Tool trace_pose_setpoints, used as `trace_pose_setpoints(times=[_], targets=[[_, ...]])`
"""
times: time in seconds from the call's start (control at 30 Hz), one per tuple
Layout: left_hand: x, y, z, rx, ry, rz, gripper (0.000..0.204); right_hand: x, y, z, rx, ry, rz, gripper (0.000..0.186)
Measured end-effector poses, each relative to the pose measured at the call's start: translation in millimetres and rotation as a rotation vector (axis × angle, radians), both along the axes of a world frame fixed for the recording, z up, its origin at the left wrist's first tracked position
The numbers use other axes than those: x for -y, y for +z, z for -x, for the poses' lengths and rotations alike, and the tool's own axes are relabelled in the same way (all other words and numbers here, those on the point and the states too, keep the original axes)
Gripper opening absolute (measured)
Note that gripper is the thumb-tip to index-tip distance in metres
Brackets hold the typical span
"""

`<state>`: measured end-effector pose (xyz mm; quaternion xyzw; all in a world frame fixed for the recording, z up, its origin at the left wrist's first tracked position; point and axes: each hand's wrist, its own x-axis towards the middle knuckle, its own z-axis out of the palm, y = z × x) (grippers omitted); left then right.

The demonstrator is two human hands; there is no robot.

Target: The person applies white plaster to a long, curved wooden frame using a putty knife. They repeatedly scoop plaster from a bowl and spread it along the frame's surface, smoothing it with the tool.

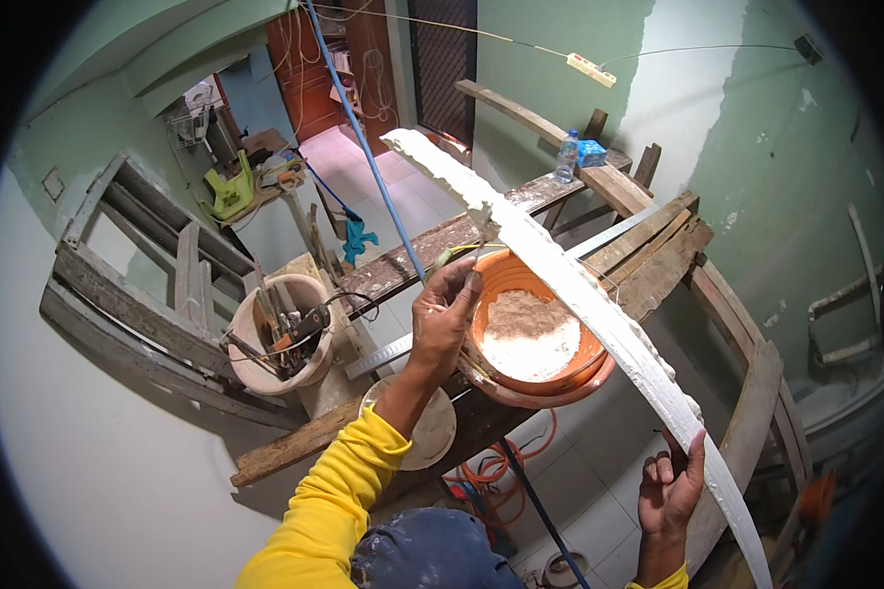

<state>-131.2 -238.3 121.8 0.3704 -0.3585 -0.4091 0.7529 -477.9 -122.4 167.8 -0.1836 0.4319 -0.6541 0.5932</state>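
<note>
A long white strip with rough, lumpy plaster along its edges runs slantwise from the upper middle to the lower right. My right hand is closed on its edge near the lower end. To the left of the strip, my left hand is raised over the rim of an orange bucket. Its thumb and fingers are drawn together; anything between them is too small to make out. White and tan powder lies in the bucket, partly hidden beneath the strip.
A pale bucket of tools and a round, pale-topped container stand at left. Wooden planks and a bench lie beyond, with a water bottle on top. A blue pole slants behind; an orange hose coils below.
</note>
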Motion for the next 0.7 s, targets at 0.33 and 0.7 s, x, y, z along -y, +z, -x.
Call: trace_pose_setpoints(times=[0.33, 0.7], targets=[[-48, 12, 28, 0.099, -0.106, -0.155, 0.032, 4, -2, -1, 0.031, -0.051, 0.008, 0.039], [-66, 37, 39, -0.31, -0.418, -0.123, 0.029, 4, -1, 1, 0.011, -0.019, -0.007, 0.042]])
